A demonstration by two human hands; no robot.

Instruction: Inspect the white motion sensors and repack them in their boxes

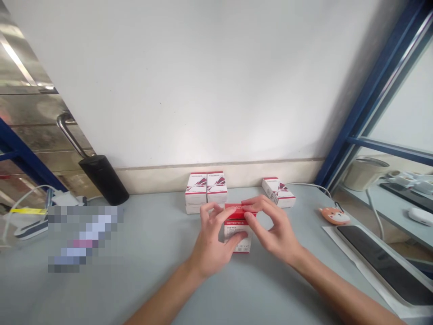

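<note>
Left hand (pixel 213 241) curled, fingers on the red-and-white DETECTOR carton (pixel 238 234), low centre of frame on the grey desk (pixel 142 289); right hand (pixel 272 228) narrowly pinches its top edge, apparently the flap. Grouped cartons (pixel 206 187) behind; single carton (pixel 278 192) right.

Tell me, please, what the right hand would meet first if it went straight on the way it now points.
The right hand would meet the red-and-white box first: its fingers appear to rest on the red top. Beyond that, the left hand seems next, though depth is hard to judge.
</note>
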